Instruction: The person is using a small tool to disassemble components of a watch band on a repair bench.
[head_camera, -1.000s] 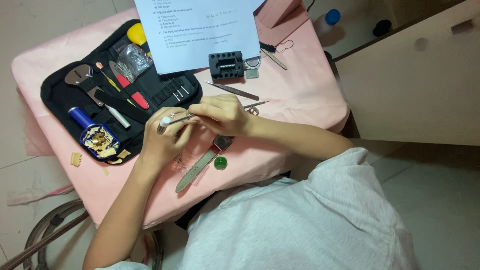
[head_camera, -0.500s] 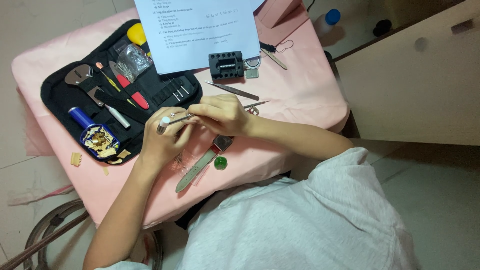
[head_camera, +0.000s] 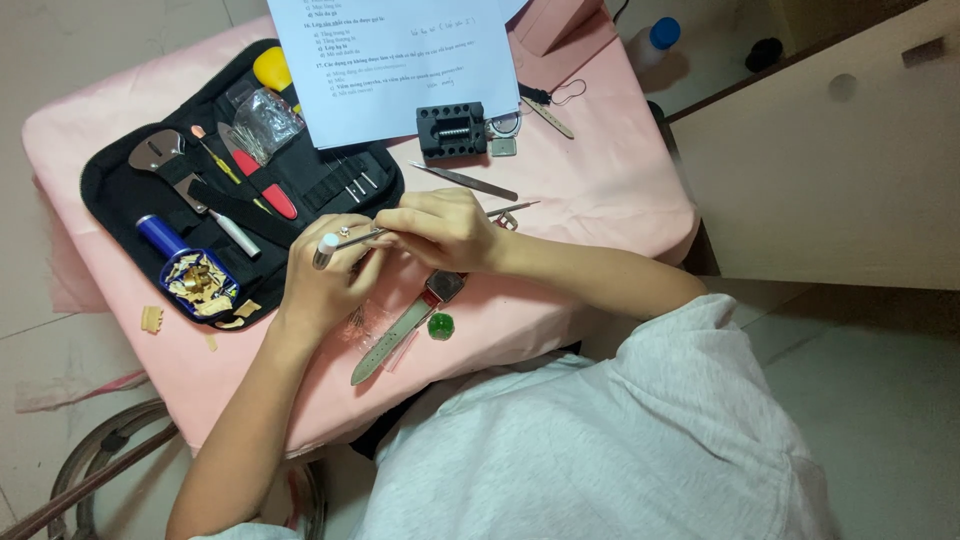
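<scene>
My right hand (head_camera: 440, 230) grips a thin metal tool (head_camera: 350, 240) with a white tip that points left. My left hand (head_camera: 320, 285) is curled just below that tip, pinching a small part that its fingers mostly hide. Both hands hover over the pink cloth (head_camera: 600, 200) on the table. Under my right wrist lies a wristwatch (head_camera: 443, 286) with a grey strap (head_camera: 390, 340). A small green round piece (head_camera: 440, 326) sits beside the strap.
An open black tool case (head_camera: 130, 205) lies to the left with a blue-handled tool (head_camera: 160, 235), a red-handled tool (head_camera: 265, 190) and a blue tin (head_camera: 200, 282). Behind are a paper sheet (head_camera: 400, 60), a black holder block (head_camera: 452, 130) and tweezers (head_camera: 465, 182). A cabinet (head_camera: 830, 160) stands right.
</scene>
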